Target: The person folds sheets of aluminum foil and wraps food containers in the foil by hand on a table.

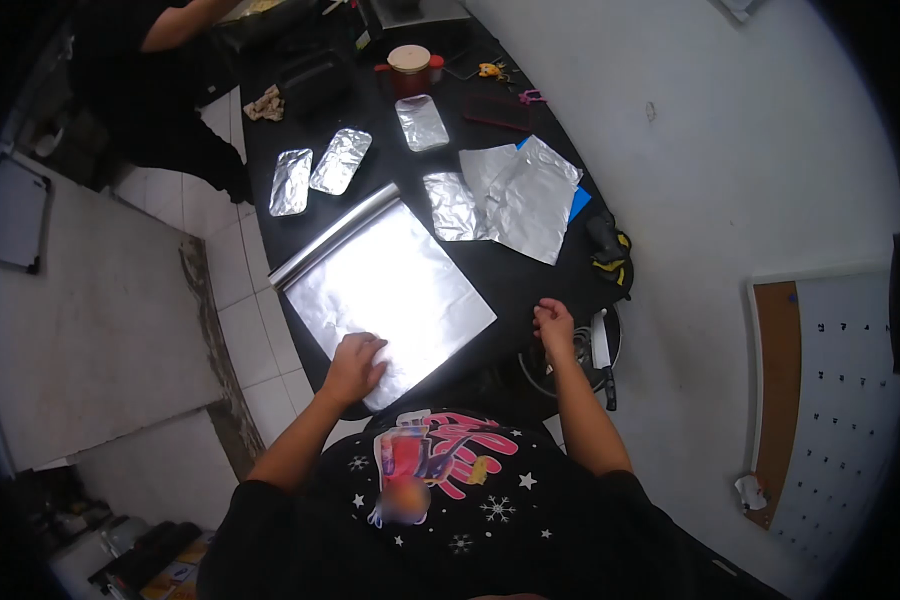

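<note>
Foil roll [336,236] on table [510,285]

The foil sheet [400,285] is bright silver, glaring nearly white across its middle, against a black table [382,165]. The creased foil pieces [536,200] are duller silver, edged by a blue item [579,204]. The pot [408,83] is dark red, its lid [409,57] cream. Pink lettering, white stars and white snowflakes pattern the black shirt [320,550]. The floor tiles [247,325] are white.
</note>
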Demonstrator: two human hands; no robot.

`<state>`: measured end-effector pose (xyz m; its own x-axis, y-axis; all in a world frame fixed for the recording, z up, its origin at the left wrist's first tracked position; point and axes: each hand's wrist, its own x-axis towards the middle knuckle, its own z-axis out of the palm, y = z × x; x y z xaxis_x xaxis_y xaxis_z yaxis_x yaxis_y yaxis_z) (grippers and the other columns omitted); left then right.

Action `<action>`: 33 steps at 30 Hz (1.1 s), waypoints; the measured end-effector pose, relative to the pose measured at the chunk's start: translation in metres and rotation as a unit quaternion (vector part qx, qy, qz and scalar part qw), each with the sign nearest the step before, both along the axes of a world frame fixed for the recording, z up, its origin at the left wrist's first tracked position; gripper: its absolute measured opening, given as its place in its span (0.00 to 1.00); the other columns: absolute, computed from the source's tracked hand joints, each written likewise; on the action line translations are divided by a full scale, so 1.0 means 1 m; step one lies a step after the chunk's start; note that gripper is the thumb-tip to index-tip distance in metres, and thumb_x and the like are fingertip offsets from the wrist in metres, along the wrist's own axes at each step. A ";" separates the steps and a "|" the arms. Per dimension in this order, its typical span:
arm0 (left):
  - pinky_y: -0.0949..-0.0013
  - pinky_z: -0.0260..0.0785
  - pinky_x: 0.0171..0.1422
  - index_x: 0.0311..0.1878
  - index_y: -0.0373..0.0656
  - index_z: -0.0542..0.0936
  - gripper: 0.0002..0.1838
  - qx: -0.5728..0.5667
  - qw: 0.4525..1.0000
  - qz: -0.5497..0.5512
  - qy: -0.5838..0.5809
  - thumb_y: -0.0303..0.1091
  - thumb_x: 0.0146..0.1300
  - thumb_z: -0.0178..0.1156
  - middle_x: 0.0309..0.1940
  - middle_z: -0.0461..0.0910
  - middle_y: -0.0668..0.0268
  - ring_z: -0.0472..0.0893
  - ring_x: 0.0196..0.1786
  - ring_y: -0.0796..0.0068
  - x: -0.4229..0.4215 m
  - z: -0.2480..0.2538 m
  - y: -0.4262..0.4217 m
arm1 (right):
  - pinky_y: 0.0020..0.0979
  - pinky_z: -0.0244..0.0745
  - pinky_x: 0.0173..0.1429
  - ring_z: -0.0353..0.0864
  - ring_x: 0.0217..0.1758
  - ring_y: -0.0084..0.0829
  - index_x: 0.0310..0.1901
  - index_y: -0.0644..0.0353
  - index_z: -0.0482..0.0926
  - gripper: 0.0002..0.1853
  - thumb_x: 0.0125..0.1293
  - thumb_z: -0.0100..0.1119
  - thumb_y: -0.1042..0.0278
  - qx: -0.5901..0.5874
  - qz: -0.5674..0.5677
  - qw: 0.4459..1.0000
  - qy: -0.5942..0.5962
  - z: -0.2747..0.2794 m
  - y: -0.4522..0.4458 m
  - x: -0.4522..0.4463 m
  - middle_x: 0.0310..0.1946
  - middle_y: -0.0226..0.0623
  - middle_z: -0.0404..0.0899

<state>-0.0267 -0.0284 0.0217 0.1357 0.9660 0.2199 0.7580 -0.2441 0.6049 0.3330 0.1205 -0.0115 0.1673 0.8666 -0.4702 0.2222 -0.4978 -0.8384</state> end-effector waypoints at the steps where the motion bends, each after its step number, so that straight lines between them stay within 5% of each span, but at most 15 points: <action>1: 0.57 0.67 0.52 0.48 0.41 0.75 0.21 -0.005 1.000 0.005 0.002 0.28 0.48 0.65 0.44 0.74 0.54 0.73 0.48 0.53 0.004 0.001 -0.003 | 0.22 0.72 0.29 0.76 0.30 0.20 0.48 0.59 0.74 0.14 0.61 0.60 0.68 0.006 -0.034 0.999 0.002 0.000 0.008 0.003 0.29 0.27 0.76; 10: 0.59 0.67 0.51 0.45 0.42 0.76 0.18 -0.007 1.000 -0.003 -0.023 0.26 0.48 0.64 0.43 0.74 0.56 0.73 0.47 0.54 0.052 0.011 0.048 | 0.25 0.72 0.21 0.79 0.22 0.27 0.39 0.58 0.72 0.11 0.60 0.63 0.65 -0.044 -0.128 0.988 0.076 -0.001 0.111 0.007 0.26 0.32 0.75; 18: 0.61 0.69 0.53 0.44 0.40 0.78 0.12 0.011 0.996 0.013 -0.093 0.26 0.54 0.61 0.40 0.79 0.56 0.77 0.47 0.56 0.119 0.019 0.198 | 0.29 0.78 0.32 0.78 0.31 0.30 0.38 0.61 0.72 0.06 0.61 0.57 0.75 -0.019 -0.136 0.953 0.268 -0.027 0.109 0.052 0.31 0.34 0.74; 23: 0.59 0.67 0.57 0.48 0.41 0.76 0.16 0.011 0.998 0.056 -0.025 0.28 0.55 0.60 0.45 0.76 0.55 0.74 0.52 0.53 0.138 -0.012 0.305 | 0.30 0.79 0.34 0.76 0.30 0.26 0.42 0.61 0.70 0.08 0.61 0.53 0.78 0.009 -0.154 0.940 0.303 -0.007 0.100 0.074 0.29 0.32 0.73; 30: 0.58 0.71 0.54 0.46 0.36 0.73 0.28 -0.211 0.946 0.226 0.097 0.42 0.44 0.70 0.44 0.76 0.47 0.76 0.52 0.53 0.181 0.004 0.368 | 0.28 0.79 0.34 0.76 0.30 0.25 0.44 0.62 0.70 0.08 0.63 0.53 0.75 0.051 -0.151 0.931 0.328 0.002 0.108 0.083 0.30 0.32 0.73; 33: 0.61 0.72 0.52 0.43 0.37 0.77 0.25 -0.239 0.944 0.222 0.051 0.41 0.44 0.70 0.41 0.79 0.49 0.79 0.48 0.57 0.181 -0.012 0.374 | 0.28 0.78 0.33 0.76 0.30 0.25 0.44 0.63 0.70 0.08 0.64 0.54 0.75 0.048 -0.139 0.940 0.307 0.005 0.119 0.084 0.30 0.33 0.74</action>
